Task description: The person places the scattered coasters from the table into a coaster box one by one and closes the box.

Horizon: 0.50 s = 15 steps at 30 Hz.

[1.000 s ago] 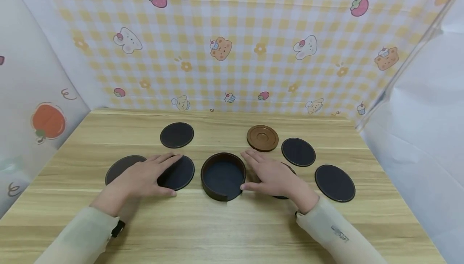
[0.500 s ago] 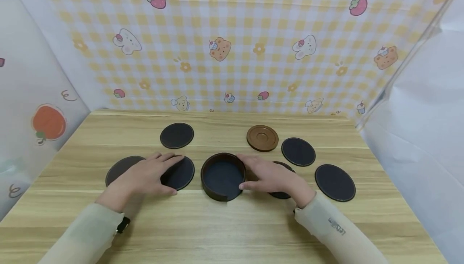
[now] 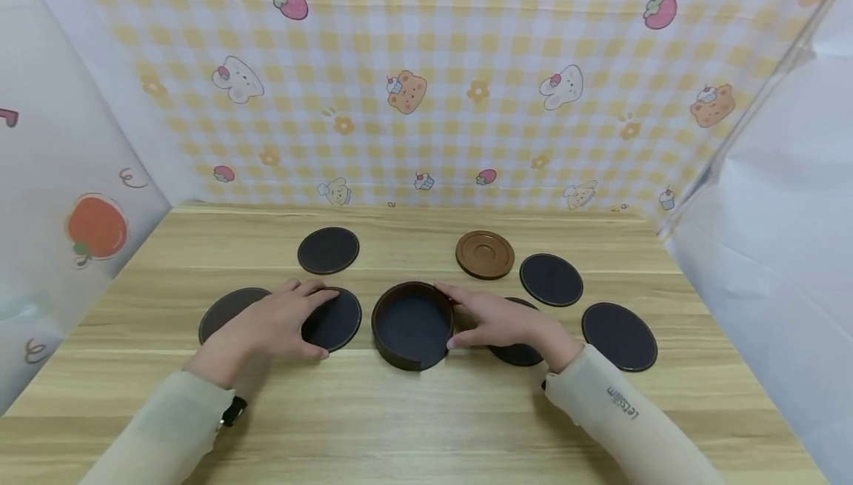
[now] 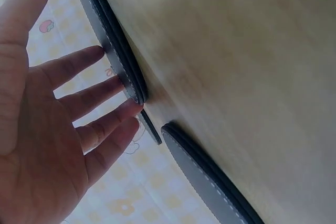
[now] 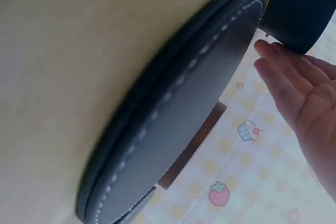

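Note:
In the head view, my left hand reaches over a round black coaster, its thumb low at the near side. The left wrist view shows spread, fairly straight fingertips at the stitched edge of that coaster. Right of it stands a round dark holder with a low wall and a gap at the front. My right hand touches the holder's right side, fingers at the back rim and thumb by the gap. In the right wrist view its fingers lie extended beside the holder.
One black coaster lies partly beneath my right hand, another behind my left forearm. More coasters lie at the back left and right. A brown grooved disc sits behind the holder on the wooden table.
The right hand's fingers have come in against the holder's back rim. The left hand has shifted slightly right over its coaster, its fingers bending a little more. The coasters stay put.

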Available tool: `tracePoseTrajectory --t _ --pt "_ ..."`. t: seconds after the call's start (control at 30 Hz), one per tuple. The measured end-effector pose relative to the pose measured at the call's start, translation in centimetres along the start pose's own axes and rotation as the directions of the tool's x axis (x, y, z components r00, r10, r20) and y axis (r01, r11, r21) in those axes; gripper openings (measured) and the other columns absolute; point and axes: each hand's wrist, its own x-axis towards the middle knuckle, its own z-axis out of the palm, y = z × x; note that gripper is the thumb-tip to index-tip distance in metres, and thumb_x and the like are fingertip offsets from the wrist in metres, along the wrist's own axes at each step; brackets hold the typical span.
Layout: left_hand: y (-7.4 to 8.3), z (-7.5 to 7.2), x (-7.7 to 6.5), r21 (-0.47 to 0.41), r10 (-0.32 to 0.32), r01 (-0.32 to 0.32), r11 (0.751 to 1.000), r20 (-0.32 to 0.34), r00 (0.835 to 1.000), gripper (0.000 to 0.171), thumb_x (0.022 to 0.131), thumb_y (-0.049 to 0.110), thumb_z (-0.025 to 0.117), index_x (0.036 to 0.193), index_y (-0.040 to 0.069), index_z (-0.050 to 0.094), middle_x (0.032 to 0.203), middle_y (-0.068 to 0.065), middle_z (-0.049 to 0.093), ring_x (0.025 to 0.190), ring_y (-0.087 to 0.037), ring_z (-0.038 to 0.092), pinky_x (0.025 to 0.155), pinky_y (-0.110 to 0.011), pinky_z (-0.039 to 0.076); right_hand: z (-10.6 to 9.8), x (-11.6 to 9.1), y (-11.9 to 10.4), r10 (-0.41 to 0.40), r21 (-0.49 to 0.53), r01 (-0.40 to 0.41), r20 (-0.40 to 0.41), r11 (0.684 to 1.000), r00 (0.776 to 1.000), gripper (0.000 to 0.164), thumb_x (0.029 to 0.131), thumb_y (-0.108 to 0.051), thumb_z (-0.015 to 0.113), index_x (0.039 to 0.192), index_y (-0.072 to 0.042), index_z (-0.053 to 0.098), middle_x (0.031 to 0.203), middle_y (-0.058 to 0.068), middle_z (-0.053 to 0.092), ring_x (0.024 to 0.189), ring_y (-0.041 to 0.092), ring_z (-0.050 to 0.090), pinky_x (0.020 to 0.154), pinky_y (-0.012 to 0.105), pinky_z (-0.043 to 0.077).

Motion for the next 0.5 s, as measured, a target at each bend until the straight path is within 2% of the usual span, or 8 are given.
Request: tracePoseTrajectory --t 0.27,0.5 --pt "0.03 0.02 -0.11 -0.032 0.023 -0.023 0.999 -0.005 1.000 0.086 0.070 0.046 0.084 0.142 0.010 0.053 0.141 -0.013 0.050 0.120 -0.031 0.048 0.090 -0.048 0.050 -0.12 0.02 0.31 -0.004 0.087 0.002 0.023 0.996 1.000 0.090 0.092 -0.030 0.072 0.160 -0.009 0.016 0.161 0.012 0.032 0.143 0.031 0.041 0.110 0.051 0.041" --pt "0.20 -0.48 -0.37 -0.052 0.015 -0.015 0.999 -0.007 1.000 0.087 0.071 0.048 0.084 0.143 0.011 0.052 0.144 -0.015 0.048 0.123 -0.033 0.047 0.092 -0.050 0.049 -0.24 -0.04 0.15 -0.014 0.089 0.012 0.022 0.996 1.000 0.090 0.093 -0.031 0.071 0.160 -0.009 0.016 0.160 0.014 0.032 0.142 0.033 0.043 0.109 0.053 0.041"
